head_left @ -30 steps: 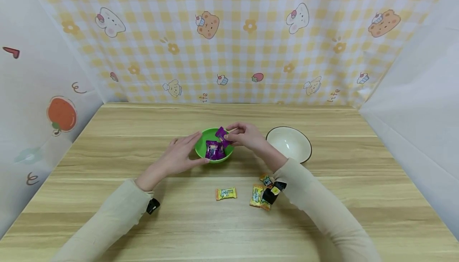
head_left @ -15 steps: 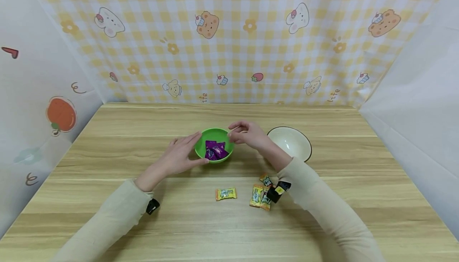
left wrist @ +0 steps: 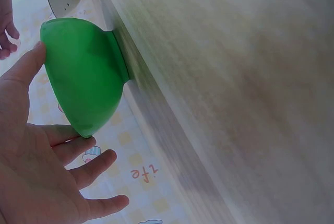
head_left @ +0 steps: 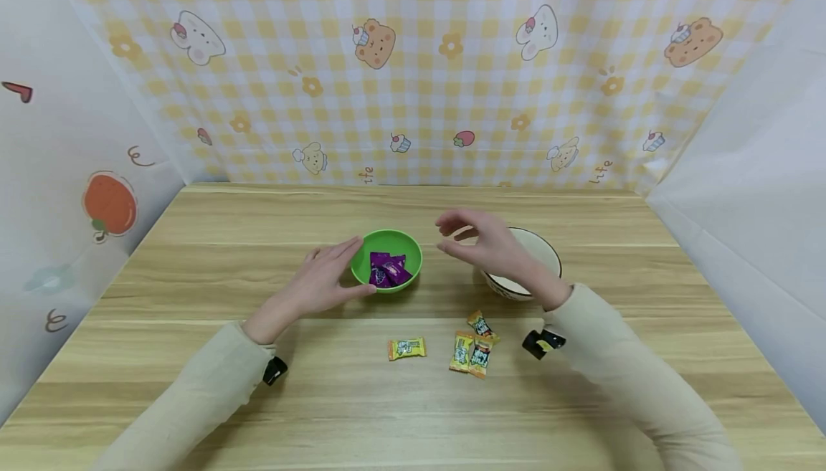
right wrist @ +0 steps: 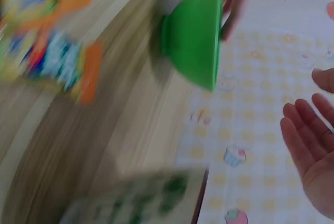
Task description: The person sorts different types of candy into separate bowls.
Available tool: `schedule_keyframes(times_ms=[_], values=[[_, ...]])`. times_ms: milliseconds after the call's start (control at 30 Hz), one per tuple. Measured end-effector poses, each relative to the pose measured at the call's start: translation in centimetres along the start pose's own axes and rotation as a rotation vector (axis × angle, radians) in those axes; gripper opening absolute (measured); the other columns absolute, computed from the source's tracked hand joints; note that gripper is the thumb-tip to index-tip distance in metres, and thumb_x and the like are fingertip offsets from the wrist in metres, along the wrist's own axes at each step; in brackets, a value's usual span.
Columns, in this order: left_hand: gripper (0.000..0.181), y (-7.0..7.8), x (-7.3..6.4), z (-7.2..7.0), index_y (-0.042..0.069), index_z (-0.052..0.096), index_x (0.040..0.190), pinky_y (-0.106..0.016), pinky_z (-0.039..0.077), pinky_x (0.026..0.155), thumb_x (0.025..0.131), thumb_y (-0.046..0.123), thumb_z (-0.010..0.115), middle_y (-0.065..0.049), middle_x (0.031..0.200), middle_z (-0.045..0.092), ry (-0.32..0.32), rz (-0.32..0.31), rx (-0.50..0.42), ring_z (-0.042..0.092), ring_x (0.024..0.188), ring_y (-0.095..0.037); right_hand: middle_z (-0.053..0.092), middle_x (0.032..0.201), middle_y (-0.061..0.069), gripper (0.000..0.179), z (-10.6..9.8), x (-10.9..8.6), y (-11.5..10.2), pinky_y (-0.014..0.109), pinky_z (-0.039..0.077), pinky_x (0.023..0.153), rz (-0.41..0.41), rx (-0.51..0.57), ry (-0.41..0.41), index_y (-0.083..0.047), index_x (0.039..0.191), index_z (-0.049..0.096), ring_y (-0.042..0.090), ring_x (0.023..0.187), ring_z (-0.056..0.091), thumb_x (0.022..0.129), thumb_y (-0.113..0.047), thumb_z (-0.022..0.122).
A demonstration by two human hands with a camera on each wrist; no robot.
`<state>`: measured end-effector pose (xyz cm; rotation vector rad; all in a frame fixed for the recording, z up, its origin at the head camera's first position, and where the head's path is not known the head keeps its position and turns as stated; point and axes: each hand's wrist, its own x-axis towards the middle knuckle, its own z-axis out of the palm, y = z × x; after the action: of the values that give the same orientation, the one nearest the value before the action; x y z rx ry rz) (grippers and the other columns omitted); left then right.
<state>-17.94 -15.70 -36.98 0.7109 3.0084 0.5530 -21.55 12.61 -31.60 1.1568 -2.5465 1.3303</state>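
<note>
In the head view a green bowl [head_left: 414, 247] stands mid-table with several purple wrapped candies [head_left: 390, 270] in it. My left hand [head_left: 323, 279] spans the bowl's left side, thumb at the near rim and fingertips at the far-left rim. The left wrist view has the fingers of this left hand [left wrist: 42, 166] fairly straight and spread against the green bowl [left wrist: 86, 72]. Nothing is in my right hand [head_left: 490, 245], which hovers between the two bowls with fingers relaxed and overlaps the white bowl [head_left: 538, 249]. Its fingers are spread apart from the thumb in the right wrist view.
One yellow wrapped candy [head_left: 407, 348] lies alone in front of the green bowl. Three more yellow candies [head_left: 462, 352] sit clustered to its right, near the white bowl. A checked curtain [head_left: 413, 98] hangs behind the table's back edge.
My right hand let go of a purple candy, which now lies with the others in the green bowl. That hand then moved right, away from the rim. The left hand stayed put.
</note>
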Motion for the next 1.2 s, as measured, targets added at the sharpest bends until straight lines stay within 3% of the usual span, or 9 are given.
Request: schedule_keyframes(times_ms=[167, 433, 600, 833, 1200], values=[[0.091, 0.0, 0.0, 0.0, 0.001, 0.025, 0.138, -0.058, 0.012, 0.097, 0.075, 0.061, 0.053, -0.015, 0.139, 0.027, 0.003, 0.002, -0.004, 0.028, 0.122, -0.036, 0.061, 0.099, 0.005, 0.029, -1.4, -1.6, 1.8, 0.029, 0.048, 0.074, -0.196, -0.206, 0.043, -0.002, 0.104, 0.059, 0.016, 0.091, 0.056, 0.077, -0.011, 0.068], [0.091, 0.0, 0.0, 0.1, 0.001, 0.024, 0.138, -0.058, 0.012, 0.098, 0.076, 0.061, 0.052, -0.015, 0.140, 0.026, -0.005, -0.007, -0.003, 0.027, 0.123, -0.037, 0.059, 0.104, 0.009, 0.041, -3.7, -4.4, 4.4, 0.036, 0.044, 0.078, -0.258, -0.383, 0.115, 0.000, 0.106, 0.058, 0.021, 0.095, 0.054, 0.071, -0.013, 0.073], [0.090, 0.0, 0.0, 0.1, 0.001, 0.024, 0.138, -0.057, 0.011, 0.098, 0.076, 0.060, 0.053, -0.015, 0.140, 0.026, -0.006, -0.010, -0.004, 0.026, 0.123, -0.037, 0.055, 0.111, 0.013, 0.051, -5.0, -6.2, 6.4, 0.043, 0.039, 0.084, -0.239, -0.455, 0.134, 0.001, 0.112, 0.055, 0.028, 0.103, 0.049, 0.070, -0.022, 0.073], [0.091, 0.0, 0.0, 0.1, 0.001, 0.024, 0.138, -0.058, 0.011, 0.098, 0.076, 0.062, 0.052, -0.015, 0.140, 0.025, -0.009, -0.009, -0.006, 0.026, 0.123, -0.037, 0.046, 0.121, 0.016, 0.065, -6.6, -8.4, 8.0, 0.046, 0.034, 0.089, -0.140, -0.521, 0.103, 0.002, 0.118, 0.050, 0.031, 0.112, 0.040, 0.068, -0.034, 0.072], [0.091, -0.2, -0.1, 0.3, 0.002, 0.021, 0.139, -0.057, 0.010, 0.098, 0.077, 0.063, 0.050, -0.014, 0.142, 0.021, -0.016, -0.017, -0.011, 0.023, 0.125, -0.036, 0.035, 0.131, 0.019, 0.087, -7.7, -10.4, 9.3, 0.053, 0.027, 0.092, -0.041, -0.526, 0.016, -0.001, 0.128, 0.041, 0.036, 0.119, 0.029, 0.059, -0.039, 0.077]])
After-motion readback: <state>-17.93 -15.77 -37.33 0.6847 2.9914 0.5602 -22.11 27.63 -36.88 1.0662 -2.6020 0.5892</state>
